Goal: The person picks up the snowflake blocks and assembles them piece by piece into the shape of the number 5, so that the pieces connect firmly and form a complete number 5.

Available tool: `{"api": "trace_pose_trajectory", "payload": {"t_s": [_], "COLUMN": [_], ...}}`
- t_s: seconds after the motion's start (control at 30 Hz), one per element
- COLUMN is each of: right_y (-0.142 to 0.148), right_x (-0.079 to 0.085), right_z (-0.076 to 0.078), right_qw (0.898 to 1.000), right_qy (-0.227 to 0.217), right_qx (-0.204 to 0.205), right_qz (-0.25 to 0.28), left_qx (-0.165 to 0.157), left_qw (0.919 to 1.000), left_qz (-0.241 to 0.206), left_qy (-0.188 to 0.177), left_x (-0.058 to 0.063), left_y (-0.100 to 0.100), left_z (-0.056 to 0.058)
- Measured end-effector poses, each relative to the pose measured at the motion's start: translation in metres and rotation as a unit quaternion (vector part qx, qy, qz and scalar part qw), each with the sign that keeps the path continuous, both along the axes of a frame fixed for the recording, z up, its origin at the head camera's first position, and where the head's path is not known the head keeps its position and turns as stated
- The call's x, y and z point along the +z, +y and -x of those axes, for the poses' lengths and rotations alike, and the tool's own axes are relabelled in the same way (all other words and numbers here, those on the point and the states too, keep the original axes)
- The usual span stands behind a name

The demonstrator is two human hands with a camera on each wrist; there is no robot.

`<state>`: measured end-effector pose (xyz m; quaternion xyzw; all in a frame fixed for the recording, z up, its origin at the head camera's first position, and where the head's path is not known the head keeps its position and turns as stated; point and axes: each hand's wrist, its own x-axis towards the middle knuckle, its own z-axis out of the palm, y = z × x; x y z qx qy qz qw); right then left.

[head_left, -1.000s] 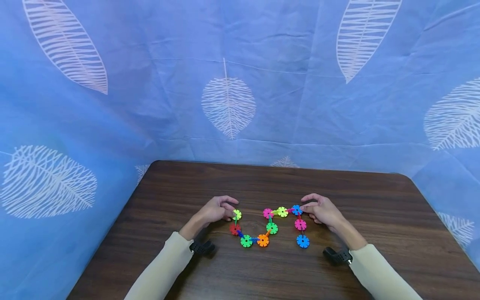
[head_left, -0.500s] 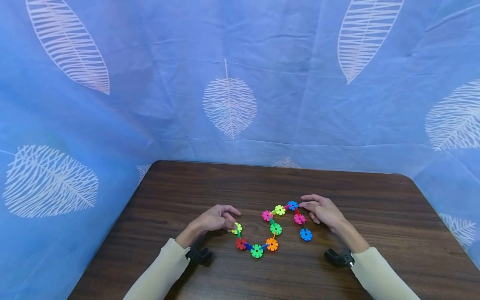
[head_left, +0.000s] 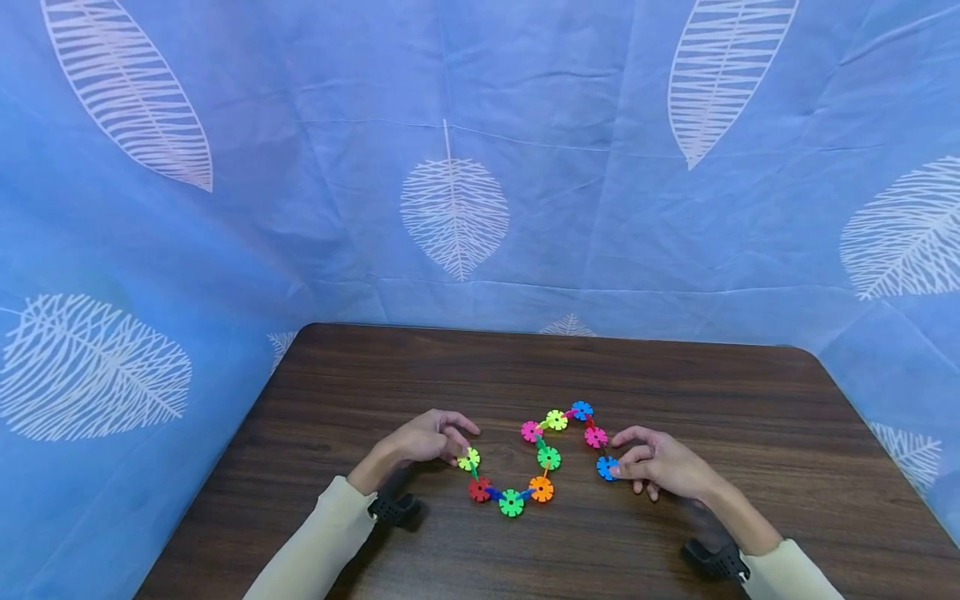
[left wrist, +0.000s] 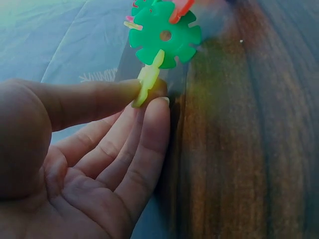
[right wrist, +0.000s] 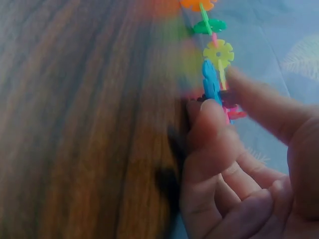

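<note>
A zigzag chain of notched plastic flower discs, interlocked edge to edge, stretches between my hands. At its left end my left hand (head_left: 422, 437) pinches a yellow-green disc (head_left: 468, 459); in the left wrist view thumb and forefinger press on that disc (left wrist: 148, 78), below a green one (left wrist: 165, 36). My right hand (head_left: 666, 467) has thumb and finger at the blue disc (head_left: 606, 468) on the right end, apparently pinching its edge. The right wrist view shows this blue disc (right wrist: 211, 79) between them, partly hidden. A red disc (head_left: 480, 489) and an orange disc (head_left: 542, 488) belong to the lower bend.
The dark wood-grain table (head_left: 420, 367) lies beneath the chain, with rounded far corners. Behind it hangs a blue cloth (head_left: 555, 217) printed with white leaves. Black wrist straps (head_left: 396, 509) sit on both forearms, near the cream sleeves.
My left hand and the chain's left part have come nearer to me. My right hand has moved from the upper blue disc down to the end blue disc.
</note>
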<state>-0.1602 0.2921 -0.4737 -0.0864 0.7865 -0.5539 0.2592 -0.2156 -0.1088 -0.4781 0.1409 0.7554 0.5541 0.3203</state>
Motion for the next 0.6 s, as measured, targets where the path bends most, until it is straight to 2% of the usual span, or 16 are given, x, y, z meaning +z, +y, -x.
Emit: {"api": "trace_pose_trajectory", "payload": {"t_s": [0.17,0.37,0.5,0.6], "right_y": [-0.001,0.000,-0.001,-0.004], "right_x": [0.000,0.001,-0.002,-0.004], "right_z": [0.005,0.021,0.037,0.049], "right_qw": [1.000,0.996,0.991,0.988], "right_qy": [-0.002,0.004,0.026,0.034], "right_qx": [-0.013,-0.087,-0.132,-0.151], "right_qz": [0.002,0.002,-0.008,-0.008], "left_qx": [-0.005,-0.013,-0.024,-0.030], "left_qw": [0.9999,0.9995,0.9993,0.9992], "left_qz": [0.007,0.025,0.027,0.024], "left_qy": [0.007,0.014,0.005,-0.007], "left_x": [0.002,0.002,0.000,0.000], "left_y": [-0.003,0.001,0.006,0.010], "left_z": [-0.003,-0.008,-0.013,-0.017]}}
